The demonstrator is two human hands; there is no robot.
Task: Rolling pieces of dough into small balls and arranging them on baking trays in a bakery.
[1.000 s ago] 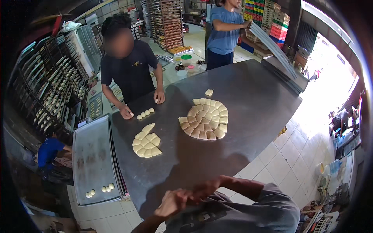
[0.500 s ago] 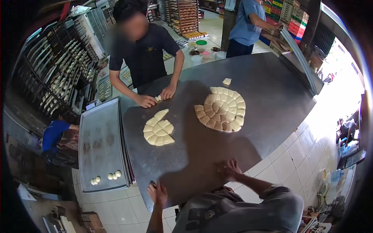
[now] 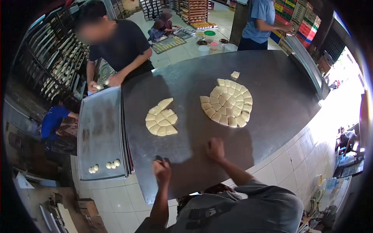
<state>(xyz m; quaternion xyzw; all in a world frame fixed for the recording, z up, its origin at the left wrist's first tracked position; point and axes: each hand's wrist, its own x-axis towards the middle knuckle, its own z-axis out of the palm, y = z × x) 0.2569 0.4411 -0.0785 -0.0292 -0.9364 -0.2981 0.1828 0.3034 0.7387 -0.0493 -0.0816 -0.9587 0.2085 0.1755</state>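
My left hand (image 3: 161, 171) is over the near left part of the dark metal table (image 3: 272, 116), its fingers curled. Dark patches show at its fingertips, and what they hold, if anything, cannot be made out. To its right, and farther forward, my right hand (image 3: 216, 149) is closed in a loose fist near the table surface, with nothing seen in it. Beyond my hands lie two flat slabs of pale dough scored into pieces: a smaller, broken one (image 3: 160, 122) on the left and a larger, rounded one (image 3: 227, 103) on the right. Both hands are apart from the dough.
A small dough piece (image 3: 235, 75) lies beyond the larger slab. Stacked metal trays (image 3: 101, 128) stand left of the table, with several dough balls (image 3: 113, 164) on top. A co-worker (image 3: 120, 46) leans over their far end. Another person (image 3: 256, 27) stands beyond the table.
Both my hands have moved forward over the table, and my right hand's fingers have curled in. The co-worker has shifted left from the table to the trays, carrying small dough pieces.
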